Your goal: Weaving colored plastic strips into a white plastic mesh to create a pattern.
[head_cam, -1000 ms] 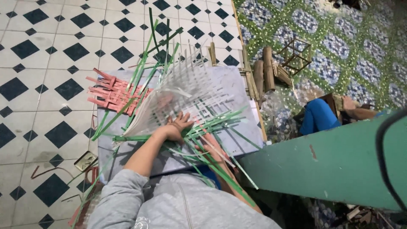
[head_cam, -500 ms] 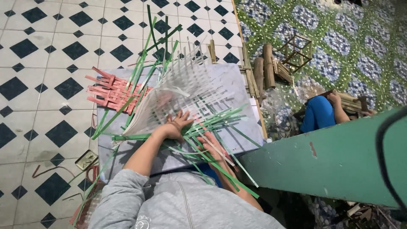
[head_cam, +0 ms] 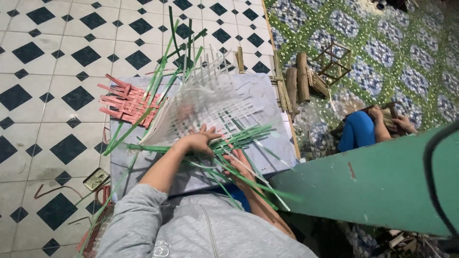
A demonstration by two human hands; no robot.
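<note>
Weaving in hand: both hands work green strips into a pale woven panel on the board.

The left hand (head_cam: 198, 142) lies flat, fingers spread, pressing the panel's near edge; the right hand (head_cam: 240, 165), partly hidden by crossing strips, seems to pinch a green strip (head_cam: 248, 177), though I cannot tell for sure. The woven panel (head_cam: 203, 102) lies mid-board, tilting up, its long axis running from the near edge toward the far right corner of the grey board (head_cam: 267, 102). Next likely calls for threading one strip through while the panel stays pinned. A pink woven mat (head_cam: 126, 101) sits at the far left corner.
</note>
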